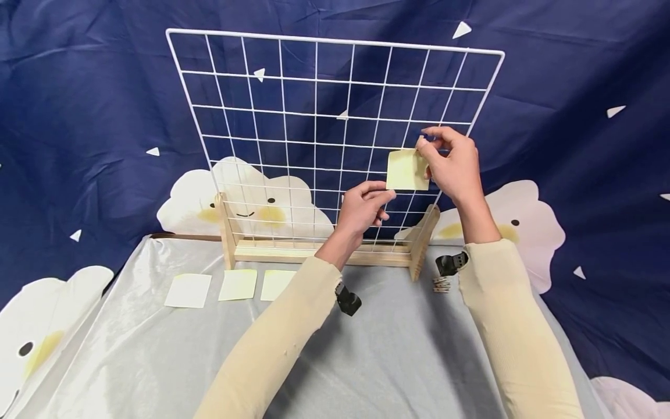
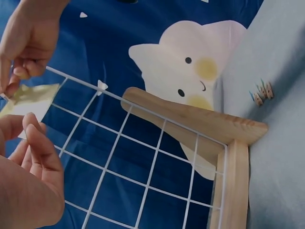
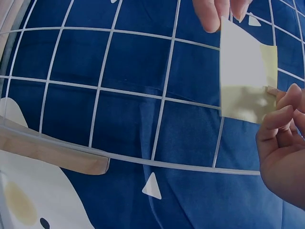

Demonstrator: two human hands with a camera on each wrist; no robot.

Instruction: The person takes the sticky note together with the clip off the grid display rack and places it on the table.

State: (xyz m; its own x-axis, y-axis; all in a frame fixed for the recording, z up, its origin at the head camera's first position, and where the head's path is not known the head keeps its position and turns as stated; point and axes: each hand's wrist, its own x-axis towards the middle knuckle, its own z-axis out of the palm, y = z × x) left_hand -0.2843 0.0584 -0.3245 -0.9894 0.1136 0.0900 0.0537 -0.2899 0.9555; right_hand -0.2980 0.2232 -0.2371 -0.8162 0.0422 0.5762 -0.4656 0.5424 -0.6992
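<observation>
A pale yellow sticky note is held up against the right part of a white wire grid panel. My left hand pinches the note's lower left corner between thumb and fingers. At the upper right of the note, my right hand pinches a small wooden clothespin, whose tip lies at the note's edge in the right wrist view. Fingers hide most of the clothespin, so I cannot tell whether it clips a wire.
Wooden feet and a wooden bar hold the grid upright on a grey cloth-covered table. Three more notes, the leftmost note among them, lie in a row at left. Several small clothespins sit by the right foot. Behind hangs a blue curtain.
</observation>
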